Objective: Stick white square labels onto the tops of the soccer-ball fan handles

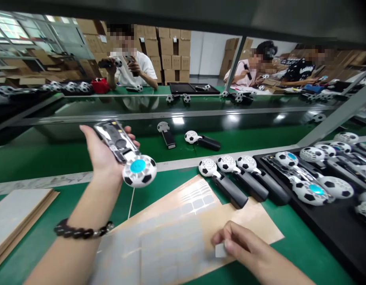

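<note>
On the upturned palm of my left hand (102, 158) lies a handheld fan (140, 172) with a soccer-ball head. Its handle is uncovered, showing a round dark part and small yellow spots inside, and a blue disc sits in the middle of the head. The fingers curl around the handle's far side. Between the thumb and fingers of my right hand (245, 247) is a small white square sticker (220, 250). That hand hovers over or just touches the sticker sheet (168, 233), whose backing is tan with pale squares; contact is unclear.
Several finished-looking fans (230, 190) lie right of the sheets. A black tray (313, 225) holds more fans, some uncovered. Two fans (202, 140) rest on the green conveyor (141, 138). A stack of sheets (16, 213) lies left. Co-workers sit across; a metal post (334, 107) stands right.
</note>
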The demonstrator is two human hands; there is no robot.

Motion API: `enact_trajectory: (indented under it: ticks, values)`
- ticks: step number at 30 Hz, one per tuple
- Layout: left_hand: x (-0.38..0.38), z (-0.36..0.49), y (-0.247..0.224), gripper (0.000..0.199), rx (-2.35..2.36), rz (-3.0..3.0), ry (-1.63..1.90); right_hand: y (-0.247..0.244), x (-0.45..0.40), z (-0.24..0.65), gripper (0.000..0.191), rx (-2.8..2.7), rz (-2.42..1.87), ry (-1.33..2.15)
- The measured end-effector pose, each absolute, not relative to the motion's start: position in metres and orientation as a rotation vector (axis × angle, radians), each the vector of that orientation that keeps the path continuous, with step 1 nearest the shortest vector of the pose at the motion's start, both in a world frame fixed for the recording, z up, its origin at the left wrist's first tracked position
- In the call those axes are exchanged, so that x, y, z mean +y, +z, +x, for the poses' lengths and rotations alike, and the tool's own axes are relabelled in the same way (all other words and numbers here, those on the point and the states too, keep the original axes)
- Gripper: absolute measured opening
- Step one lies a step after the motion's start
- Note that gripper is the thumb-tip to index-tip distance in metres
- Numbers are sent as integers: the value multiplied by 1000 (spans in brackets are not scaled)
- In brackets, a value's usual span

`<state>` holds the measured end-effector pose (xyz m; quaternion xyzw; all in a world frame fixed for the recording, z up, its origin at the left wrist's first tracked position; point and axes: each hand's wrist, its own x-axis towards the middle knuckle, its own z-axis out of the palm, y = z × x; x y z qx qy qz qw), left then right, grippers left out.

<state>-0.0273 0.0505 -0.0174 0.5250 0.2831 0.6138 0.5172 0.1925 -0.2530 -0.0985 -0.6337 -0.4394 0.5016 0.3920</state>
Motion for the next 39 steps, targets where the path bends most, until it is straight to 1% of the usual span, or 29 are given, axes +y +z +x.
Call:
enact_trajectory:
  ticks: [2, 4, 8, 11, 15, 23, 29, 39]
  values:
    - [26, -12, -15, 63, 660, 1300, 1428, -78, -240, 197, 53, -1031, -1508, 1335]
    - [3, -4, -10, 47, 620, 1549, 1353, -50, -220, 196, 50, -980, -1405, 1344]
    - [-31, 1, -2, 40, 408, 2158, 1230, 12, -176, 180, 38, -1011, -1150, 1267]
    - [-40, 1, -1, 35, 209, 2382, 1350, 36, -156, 165, 27, -1028, -1059, 1203]
    - [-40, 0, -1, 30, 56, 2501, 1411, 38, -148, 153, 19, -1062, -1074, 1162]
    - [-40, -2, 3, 27, 131, 2601, 1379, 35, -149, 153, 19, -1050, -1113, 1117]
    - [-40, -2, 1, 30, 118, 2587, 1413, 36, -149, 151, 17, -1061, -1123, 1057]
    - [-40, -1, 3, 28, 87, 2587, 1421, 37, -150, 151, 17, -1068, -1117, 1084]
